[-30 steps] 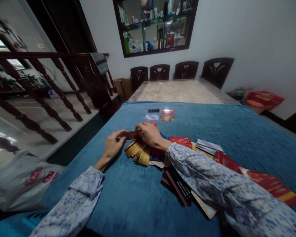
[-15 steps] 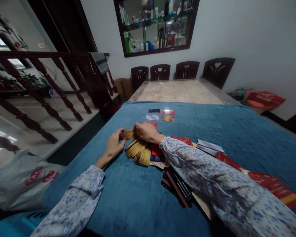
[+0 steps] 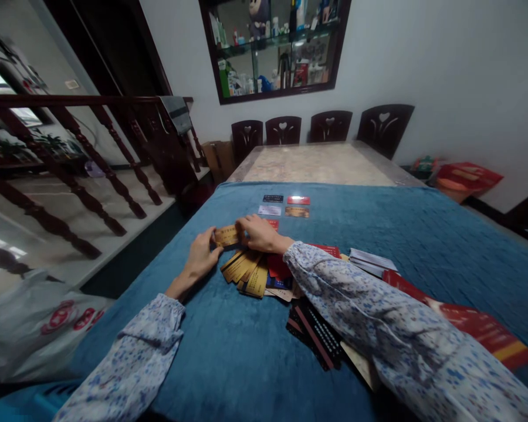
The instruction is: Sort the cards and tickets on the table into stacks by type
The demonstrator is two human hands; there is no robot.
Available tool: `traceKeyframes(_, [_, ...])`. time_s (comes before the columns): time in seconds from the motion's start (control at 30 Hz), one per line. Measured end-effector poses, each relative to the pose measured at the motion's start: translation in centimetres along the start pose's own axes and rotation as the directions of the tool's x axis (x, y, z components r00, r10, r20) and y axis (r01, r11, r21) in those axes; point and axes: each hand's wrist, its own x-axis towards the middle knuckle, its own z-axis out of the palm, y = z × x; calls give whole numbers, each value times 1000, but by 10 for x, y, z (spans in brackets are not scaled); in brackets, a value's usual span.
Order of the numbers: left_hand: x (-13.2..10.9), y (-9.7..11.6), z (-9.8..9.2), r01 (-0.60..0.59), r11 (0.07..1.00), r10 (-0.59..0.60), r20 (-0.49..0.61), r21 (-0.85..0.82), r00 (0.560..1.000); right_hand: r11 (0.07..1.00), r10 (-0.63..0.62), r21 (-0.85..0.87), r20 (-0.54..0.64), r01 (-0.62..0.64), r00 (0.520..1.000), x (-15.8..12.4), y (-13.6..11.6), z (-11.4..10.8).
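Note:
Between my two hands is a gold card (image 3: 227, 235), tilted up off the cloth. My left hand (image 3: 201, 253) grips its left end with the thumb and fingers. My right hand (image 3: 259, 233) pinches its right end, and its fingertips partly hide the card. Just below lies a fan of gold cards (image 3: 253, 278). Red cards (image 3: 278, 266) and a blue card (image 3: 280, 283) lie beside the fan, partly under my right forearm. Farther off are a black card (image 3: 273, 199), a red card (image 3: 298, 200), a silver card (image 3: 270, 210) and a bronze-coloured card (image 3: 297, 212).
Black cards with a stripe (image 3: 314, 334) lie nearer me. White cards (image 3: 372, 261) and a red printed packet (image 3: 479, 325) are at the right. A blue cloth (image 3: 220, 351) covers the near table. Chairs (image 3: 331, 126) stand behind it; a plastic bag (image 3: 39, 328) is at left.
The gold card is turned up a little more, so its printed face shows more. Both hands keep their hold. The whole view has shifted slightly.

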Motion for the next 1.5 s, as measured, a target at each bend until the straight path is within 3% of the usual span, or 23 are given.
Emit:
traceKeyframes(0.47, [8,10,-3,-96,995,98,57,-33,994,997,-17,74,-83,23,996,-5,23,12])
traceKeyframes(0.7, [24,14,-7,-190,972,165,172,140,971,1000,11,-11,-48,-12,999,-13,31,-1])
traceKeyframes(0.93, [39,29,-6,-214,964,162,286,161,944,999,26,-24,4,-26,1000,-20,43,-18])
traceKeyframes(1.2, [61,42,6,-281,957,239,357,70,903,995,69,-70,38,-66,997,-31,63,-32])
traceKeyframes(1.5, [89,71,26,-328,943,276,418,56,865,993,90,-74,35,-87,995,-43,98,-41])
